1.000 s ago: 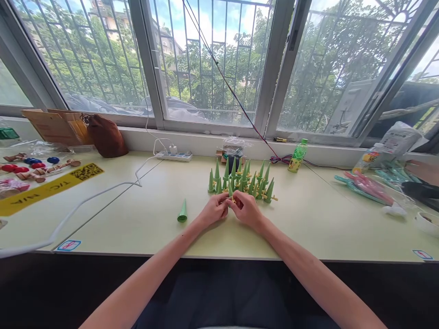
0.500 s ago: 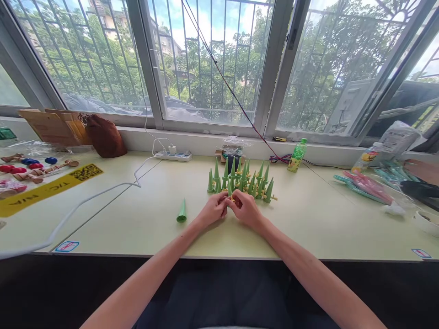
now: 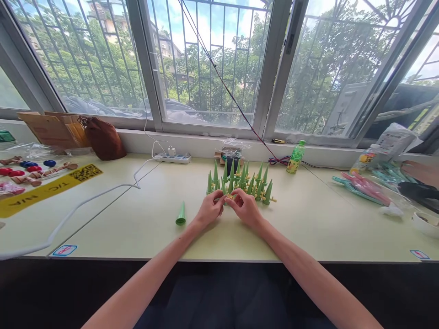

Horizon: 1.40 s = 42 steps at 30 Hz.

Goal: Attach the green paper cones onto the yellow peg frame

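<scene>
Several green cones with small yellow pieces stand upright in a group on the pale table. At the front of that group, my left hand is closed at a green cone whose tip shows above the fingers. My right hand pinches a small yellow piece close beside the left fingertips. A single green cone stands apart on the table, left of my left hand, with a dark opening visible at its base.
A white cable crosses the left side near a power strip. Wooden toys and a brown pouch lie left. Behind the cones is a small box. At right are a green bottle and plastic bags.
My hands have stayed together, with a slight shift of the fingers. The cone tip between them now shows a little farther left, and the yellow piece is more visible.
</scene>
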Available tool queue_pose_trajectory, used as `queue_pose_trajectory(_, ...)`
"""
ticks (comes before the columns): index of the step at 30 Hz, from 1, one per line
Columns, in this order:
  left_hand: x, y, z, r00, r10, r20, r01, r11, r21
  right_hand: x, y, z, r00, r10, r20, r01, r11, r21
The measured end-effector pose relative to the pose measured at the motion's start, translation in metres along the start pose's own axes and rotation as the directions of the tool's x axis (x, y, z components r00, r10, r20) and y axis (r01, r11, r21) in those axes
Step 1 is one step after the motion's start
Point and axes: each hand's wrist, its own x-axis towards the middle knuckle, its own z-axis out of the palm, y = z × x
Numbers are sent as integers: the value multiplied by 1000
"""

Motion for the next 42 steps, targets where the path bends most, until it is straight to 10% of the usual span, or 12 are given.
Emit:
queue_pose_trajectory(7, 4, -5, -16, 915, 208, -345, -60, 917, 395, 2, 9, 3, 1000, -8, -7, 7, 986, -169)
queue_pose_trajectory(23, -9, -8, -6, 951, 294, -99, -172, 767, 618, 3, 13, 3, 961, 123, 248, -1, 898, -440)
queue_pose_trajectory(42, -6, -11, -4, 967, 256, 19, -211, 750, 627, 4, 7, -3, 934, 274, 229, -111, 833, -542)
